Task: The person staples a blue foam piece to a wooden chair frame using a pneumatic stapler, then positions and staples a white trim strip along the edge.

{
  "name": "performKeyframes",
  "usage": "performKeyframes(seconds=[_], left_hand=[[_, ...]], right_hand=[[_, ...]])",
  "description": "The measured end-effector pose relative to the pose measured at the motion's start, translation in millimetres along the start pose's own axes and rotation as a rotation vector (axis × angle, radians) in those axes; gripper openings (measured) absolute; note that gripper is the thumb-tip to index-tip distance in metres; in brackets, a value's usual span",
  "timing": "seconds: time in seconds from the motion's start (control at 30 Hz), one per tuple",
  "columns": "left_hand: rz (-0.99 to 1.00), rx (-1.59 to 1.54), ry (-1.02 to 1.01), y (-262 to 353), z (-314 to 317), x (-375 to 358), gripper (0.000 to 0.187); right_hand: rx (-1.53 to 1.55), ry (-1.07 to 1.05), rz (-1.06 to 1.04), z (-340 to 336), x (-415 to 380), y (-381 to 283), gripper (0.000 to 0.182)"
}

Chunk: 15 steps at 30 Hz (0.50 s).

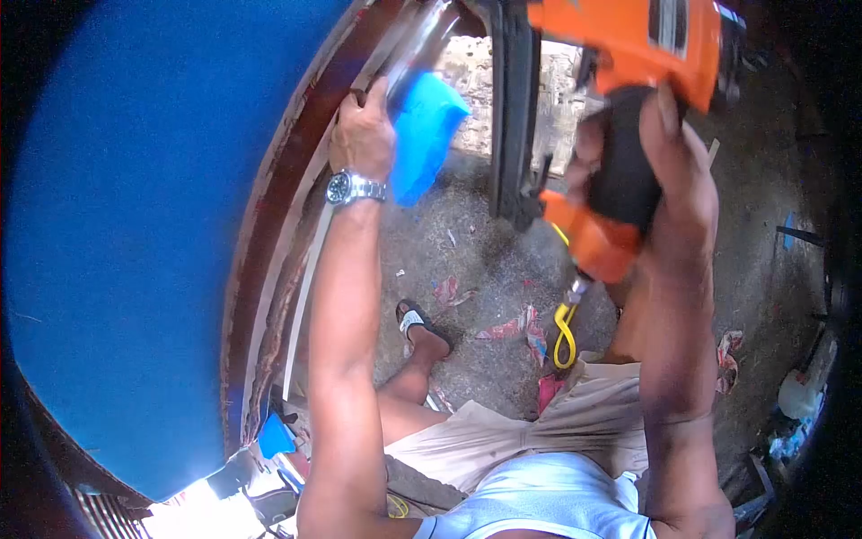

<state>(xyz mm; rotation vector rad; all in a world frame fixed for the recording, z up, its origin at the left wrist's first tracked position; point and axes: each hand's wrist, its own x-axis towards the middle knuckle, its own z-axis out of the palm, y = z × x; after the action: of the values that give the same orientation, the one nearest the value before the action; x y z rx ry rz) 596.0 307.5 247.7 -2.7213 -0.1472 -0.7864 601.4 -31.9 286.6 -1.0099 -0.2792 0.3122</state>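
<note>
Head view:

Left hand point(364, 139): bare, far left of centre, at the rim of the panel point(135, 225); fingers partly closed, thumb side towards the far end; how firmly it grips the rim cannot be told. Metal watch point(338, 188) at the wrist.

Right hand point(675, 148): bare, far right, wrapped round the black grip of the nail gun point(660, 40); fingertips showing on the grip's left side.

Nail gun: orange and black, blurred, held up in the right hand; its long black arm on the left, between the grip and the blue sheet. Yellow hose point(564, 337) joined by a metal fitting point(576, 289) at its near end, bent in a loop.

Panel: large, blue, curved in the view, filling the left side; brown border point(274, 193) along its right side, with a pale strip point(310, 278) beside it.

Blue sheet point(426, 135): bright, blurred, just right of the left hand; whether the hand has hold of it cannot be told.

Floor point(476, 242): grey, speckled; torn red and white scraps point(507, 330) about its middle, a pink scrap point(549, 388) nearer the shorts point(471, 431).

Foot point(433, 343): in a sandal point(406, 314), left of the scraps.

Wall point(471, 76): pale, rough, at the far side, partly behind the nail gun
</note>
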Motion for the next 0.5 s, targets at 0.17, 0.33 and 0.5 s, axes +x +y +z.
performKeyframes(seconds=[0.17,0.33,0.5], left_hand=[[-0.016,0.004,-0.044,3,-7,2,0.029],[-0.016,-0.080,-0.120,-3,-4,3,0.040],[-0.017,-0.079,-0.104,-10,3,-2,0.049]], right_hand=[[0.176,-0.009,-0.016,37,35,13,0.045],[0.143,0.153,0.133,81,53,54,0.040],[0.003,0.189,0.136,96,63,96,0.041]])
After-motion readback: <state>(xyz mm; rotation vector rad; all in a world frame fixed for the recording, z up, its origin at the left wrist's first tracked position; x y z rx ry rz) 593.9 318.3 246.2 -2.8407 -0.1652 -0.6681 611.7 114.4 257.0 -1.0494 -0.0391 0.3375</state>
